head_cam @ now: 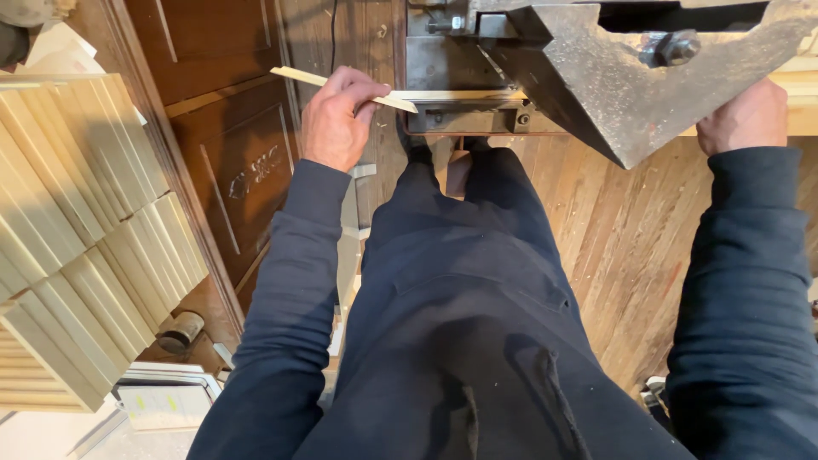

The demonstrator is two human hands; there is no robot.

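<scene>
Left hand (339, 115) is pinching a thin pale wood strip (341, 88) between thumb and fingers, closed on it, its far end pointing at the metal machine (596, 77) ahead. Right hand (743, 117) is sitting behind the machine's grey angled plate (648, 94), fingers hidden, so grip can't be told. Stacks of pale wood strips (81, 213) are lying at the left, over a wood plank floor (630, 238).

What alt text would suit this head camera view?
A person's left hand feeds a thin wooden strip toward a grey metal machine, while the right hand rests behind it. Stacked pale wooden strips sit left.
</scene>
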